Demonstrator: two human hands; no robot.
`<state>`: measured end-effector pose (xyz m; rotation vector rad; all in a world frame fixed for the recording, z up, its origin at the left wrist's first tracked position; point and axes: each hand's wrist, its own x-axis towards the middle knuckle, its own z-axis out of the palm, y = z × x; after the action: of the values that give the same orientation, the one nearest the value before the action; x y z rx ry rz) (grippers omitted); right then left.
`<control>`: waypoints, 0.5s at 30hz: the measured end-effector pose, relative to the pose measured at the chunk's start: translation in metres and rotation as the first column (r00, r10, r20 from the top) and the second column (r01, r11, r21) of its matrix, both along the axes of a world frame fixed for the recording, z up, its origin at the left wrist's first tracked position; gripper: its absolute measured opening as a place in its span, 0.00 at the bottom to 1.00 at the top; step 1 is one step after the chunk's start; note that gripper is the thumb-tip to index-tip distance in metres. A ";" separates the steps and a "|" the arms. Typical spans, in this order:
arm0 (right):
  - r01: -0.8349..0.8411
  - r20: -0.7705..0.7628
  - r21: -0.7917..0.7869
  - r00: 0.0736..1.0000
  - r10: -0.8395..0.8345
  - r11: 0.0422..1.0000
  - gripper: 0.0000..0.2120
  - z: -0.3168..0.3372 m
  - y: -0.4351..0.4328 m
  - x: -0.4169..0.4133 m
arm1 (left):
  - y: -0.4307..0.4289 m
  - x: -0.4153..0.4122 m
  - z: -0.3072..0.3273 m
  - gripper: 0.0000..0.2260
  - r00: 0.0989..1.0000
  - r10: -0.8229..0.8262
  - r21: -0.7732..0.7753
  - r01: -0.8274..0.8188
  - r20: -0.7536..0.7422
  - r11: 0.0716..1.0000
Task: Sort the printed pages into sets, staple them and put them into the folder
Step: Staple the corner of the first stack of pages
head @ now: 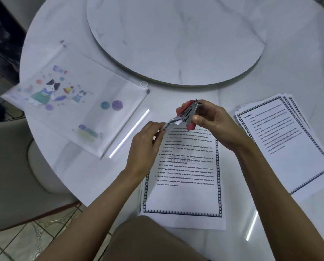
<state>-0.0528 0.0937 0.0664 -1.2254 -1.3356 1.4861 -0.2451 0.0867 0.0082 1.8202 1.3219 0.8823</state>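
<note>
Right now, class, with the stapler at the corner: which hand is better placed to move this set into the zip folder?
Left, probably. The left hand pinches the corner of the page set and the zip folder lies left of it; the right hand grips the red stapler.

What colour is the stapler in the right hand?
The stapler is red with silver metal, clearest in the head view.
</note>
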 end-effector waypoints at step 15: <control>-0.016 0.060 -0.014 0.998 0.017 1.000 0.14 0.005 0.001 0.001 | 0.000 0.001 0.002 0.09 0.998 0.025 -0.063 -0.022 0.053 0.998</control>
<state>-0.0518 0.0942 0.0711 -1.2791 -1.3805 1.4828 -0.2443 0.0864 0.0098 1.7250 1.3256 0.8865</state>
